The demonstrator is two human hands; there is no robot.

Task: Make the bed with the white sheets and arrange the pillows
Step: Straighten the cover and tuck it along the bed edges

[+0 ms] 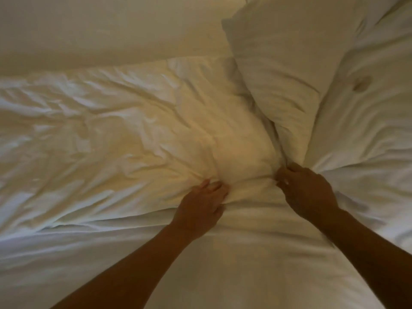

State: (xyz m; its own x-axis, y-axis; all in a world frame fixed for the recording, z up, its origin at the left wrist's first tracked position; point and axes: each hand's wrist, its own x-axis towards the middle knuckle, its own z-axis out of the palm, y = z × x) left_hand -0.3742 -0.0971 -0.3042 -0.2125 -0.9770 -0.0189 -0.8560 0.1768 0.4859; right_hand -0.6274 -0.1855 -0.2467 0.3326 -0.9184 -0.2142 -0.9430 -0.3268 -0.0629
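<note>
A smooth white sheet (245,275) covers the bed under both forearms. Just past it, the left hand (201,199) curls its fingers into a bunched fold on the near edge of a crumpled pillow (133,130). The right hand (307,190) grips the same edge, a little apart. The pillow stretches away to the left of the left hand. Beyond the right hand a second pillow (278,63) lies tilted, touching the first. A rumpled duvet (367,130) lies to that hand's right.
</note>
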